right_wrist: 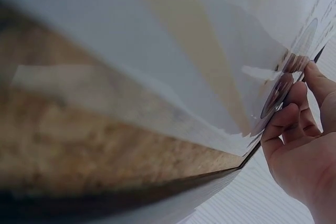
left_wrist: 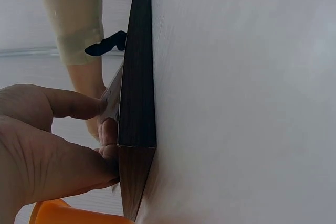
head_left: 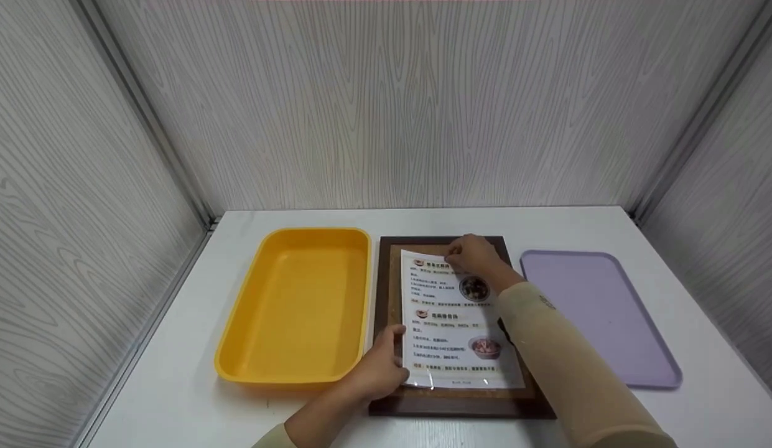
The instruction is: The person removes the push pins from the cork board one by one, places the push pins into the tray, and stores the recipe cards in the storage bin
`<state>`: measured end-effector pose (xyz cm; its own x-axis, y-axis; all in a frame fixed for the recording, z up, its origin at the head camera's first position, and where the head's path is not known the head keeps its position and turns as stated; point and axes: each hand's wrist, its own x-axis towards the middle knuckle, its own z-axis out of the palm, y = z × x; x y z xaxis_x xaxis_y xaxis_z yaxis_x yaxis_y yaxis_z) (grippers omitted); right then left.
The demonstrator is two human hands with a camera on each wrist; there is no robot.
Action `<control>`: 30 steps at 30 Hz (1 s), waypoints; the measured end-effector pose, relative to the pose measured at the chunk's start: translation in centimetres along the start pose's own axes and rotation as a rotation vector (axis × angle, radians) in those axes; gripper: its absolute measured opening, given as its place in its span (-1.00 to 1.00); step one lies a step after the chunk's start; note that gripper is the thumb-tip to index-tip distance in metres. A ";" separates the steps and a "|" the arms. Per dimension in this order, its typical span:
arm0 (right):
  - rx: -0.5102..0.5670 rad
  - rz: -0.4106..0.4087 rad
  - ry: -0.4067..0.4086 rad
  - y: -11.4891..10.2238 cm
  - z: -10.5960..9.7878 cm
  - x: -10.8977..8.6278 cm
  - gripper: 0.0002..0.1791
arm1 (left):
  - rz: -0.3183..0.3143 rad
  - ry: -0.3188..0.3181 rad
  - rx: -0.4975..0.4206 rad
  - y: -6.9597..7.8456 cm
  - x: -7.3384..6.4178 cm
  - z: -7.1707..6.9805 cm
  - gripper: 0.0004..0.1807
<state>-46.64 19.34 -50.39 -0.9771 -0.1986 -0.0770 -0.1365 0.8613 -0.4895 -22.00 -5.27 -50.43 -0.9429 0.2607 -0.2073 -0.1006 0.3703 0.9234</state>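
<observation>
A laminated recipe sheet (head_left: 451, 323), printed with text and two dish pictures, lies over a cork board (head_left: 395, 292) with a dark wooden frame (head_left: 460, 408). My left hand (head_left: 379, 367) pinches the sheet's left edge near its lower corner; in the left wrist view the thumb and fingers of this hand (left_wrist: 58, 140) are at the sheet's edge, beside the frame's corner. At the top edge, my right hand (head_left: 479, 258) pinches the sheet toward its right side. In the right wrist view, the sheet (right_wrist: 173, 40) stands a little off the cork (right_wrist: 105, 145). My right forearm covers the sheet's right edge.
A deep yellow tray (head_left: 298, 305) stands left of the board, close to its frame. On the right lies a flat purple tray (head_left: 600, 317). All rest on a white table (head_left: 174, 348) with wood-grain panels (head_left: 386, 106) behind and at both sides.
</observation>
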 end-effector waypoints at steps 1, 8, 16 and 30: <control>0.002 0.000 0.001 0.1 0.0 0.0 -0.75 | -0.002 -0.003 -0.004 0.0 0.0 0.0 -0.09; 0.073 -0.042 -0.018 1.0 -0.1 -0.3 -0.82 | -0.019 0.004 0.000 0.0 -0.2 0.3 -0.10; 0.156 -0.083 -0.044 1.3 -0.5 -1.0 -0.92 | 0.002 0.016 -0.012 0.1 -0.5 0.4 -0.08; 0.214 -0.101 -0.004 0.9 -1.1 -2.5 -0.90 | 0.026 -0.015 0.119 1.1 -0.6 -0.1 -0.15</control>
<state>-44.46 21.12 -49.63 -0.9594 -0.2812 -0.0219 -0.1953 0.7184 -0.6677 -21.55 -5.14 -49.22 -0.9397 0.2848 -0.1894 -0.0369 0.4661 0.8840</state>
